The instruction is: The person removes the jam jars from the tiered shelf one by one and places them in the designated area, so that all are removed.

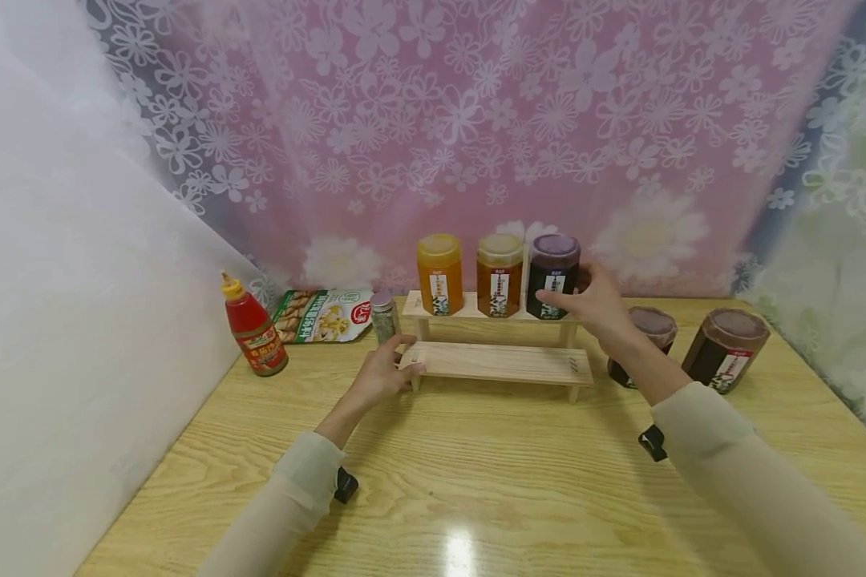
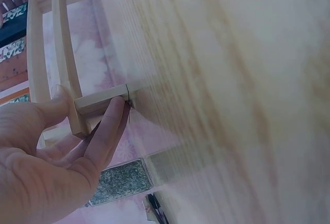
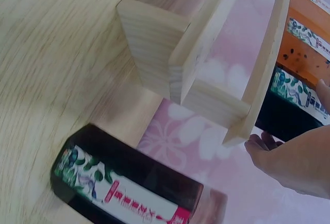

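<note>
On a two-step wooden rack, my right hand holds a dark jar with a purple lid at the right end of the upper step. Thumb in front, the other fingers reach around its right side, partly hidden. Left of it on that step stand an amber jar and an orange-yellow jar. My left hand grips the left end of the lower step; in the left wrist view its thumb and fingers lie either side of the wood.
Two dark jars, one nearer and one farther right, stand right of the rack. To the left are a small spice jar, a food packet and a red squeeze bottle. A floral curtain hangs behind.
</note>
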`<state>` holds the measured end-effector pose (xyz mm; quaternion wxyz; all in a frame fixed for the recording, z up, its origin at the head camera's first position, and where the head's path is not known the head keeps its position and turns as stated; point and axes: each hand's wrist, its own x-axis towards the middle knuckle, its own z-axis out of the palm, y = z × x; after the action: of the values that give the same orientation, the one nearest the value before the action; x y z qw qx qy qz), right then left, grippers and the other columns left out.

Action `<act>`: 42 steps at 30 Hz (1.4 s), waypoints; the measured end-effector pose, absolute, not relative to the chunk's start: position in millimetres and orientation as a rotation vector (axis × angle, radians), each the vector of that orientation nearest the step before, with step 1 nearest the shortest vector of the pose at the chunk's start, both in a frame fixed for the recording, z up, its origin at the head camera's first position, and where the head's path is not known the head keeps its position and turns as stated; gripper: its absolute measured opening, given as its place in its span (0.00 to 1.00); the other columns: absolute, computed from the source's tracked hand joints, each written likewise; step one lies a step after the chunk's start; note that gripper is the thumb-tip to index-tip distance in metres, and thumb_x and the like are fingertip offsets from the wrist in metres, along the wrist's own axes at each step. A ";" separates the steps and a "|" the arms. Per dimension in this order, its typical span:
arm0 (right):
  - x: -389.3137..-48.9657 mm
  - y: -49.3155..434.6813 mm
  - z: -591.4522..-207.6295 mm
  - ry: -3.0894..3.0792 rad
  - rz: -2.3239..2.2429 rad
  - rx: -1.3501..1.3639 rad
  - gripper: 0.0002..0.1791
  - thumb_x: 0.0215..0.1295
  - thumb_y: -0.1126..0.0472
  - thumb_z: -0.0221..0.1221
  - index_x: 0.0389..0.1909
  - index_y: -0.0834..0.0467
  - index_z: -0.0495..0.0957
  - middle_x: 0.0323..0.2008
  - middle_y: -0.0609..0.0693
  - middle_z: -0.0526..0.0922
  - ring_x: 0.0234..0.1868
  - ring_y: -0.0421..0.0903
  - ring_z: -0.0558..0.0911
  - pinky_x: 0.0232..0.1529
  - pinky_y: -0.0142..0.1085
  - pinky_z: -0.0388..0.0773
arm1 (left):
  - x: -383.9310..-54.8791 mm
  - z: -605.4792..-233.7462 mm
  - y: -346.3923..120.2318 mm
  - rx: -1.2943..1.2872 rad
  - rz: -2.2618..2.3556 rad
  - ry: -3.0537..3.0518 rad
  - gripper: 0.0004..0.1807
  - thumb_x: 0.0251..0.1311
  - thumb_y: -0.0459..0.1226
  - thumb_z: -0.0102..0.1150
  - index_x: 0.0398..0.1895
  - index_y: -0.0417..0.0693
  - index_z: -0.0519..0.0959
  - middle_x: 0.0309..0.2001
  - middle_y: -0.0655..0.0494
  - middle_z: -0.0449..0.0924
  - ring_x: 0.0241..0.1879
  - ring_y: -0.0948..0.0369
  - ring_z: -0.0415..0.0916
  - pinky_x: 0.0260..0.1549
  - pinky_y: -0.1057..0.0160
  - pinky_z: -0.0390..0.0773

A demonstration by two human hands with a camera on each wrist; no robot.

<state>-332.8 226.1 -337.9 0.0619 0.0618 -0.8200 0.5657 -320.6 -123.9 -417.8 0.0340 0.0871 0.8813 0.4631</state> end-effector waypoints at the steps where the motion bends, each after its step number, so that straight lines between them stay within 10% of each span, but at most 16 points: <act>1: -334.0 224.6 -338.4 -2.471 1.712 0.185 0.50 0.67 0.53 0.71 0.80 0.62 0.53 0.73 0.65 0.64 0.73 0.62 0.65 0.72 0.59 0.66 | -320.6 -417.9 -123.9 0.268 1.426 2.710 0.30 0.70 0.35 0.66 0.74 0.45 0.70 0.55 0.32 0.79 0.38 0.52 0.86 0.35 0.56 0.90; 42: -284.7 237.7 -335.0 -2.538 1.584 0.117 0.56 0.61 0.45 0.75 0.83 0.55 0.53 0.75 0.65 0.64 0.76 0.67 0.61 0.69 0.70 0.62 | -320.7 -419.6 -124.4 0.294 1.387 2.743 0.30 0.71 0.36 0.66 0.74 0.45 0.70 0.55 0.31 0.80 0.38 0.51 0.87 0.36 0.55 0.90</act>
<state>-284.7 237.7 -335.0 0.0735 0.0390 -0.8455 0.5275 -320.7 -124.4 -419.6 0.0268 0.0951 0.8880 0.4491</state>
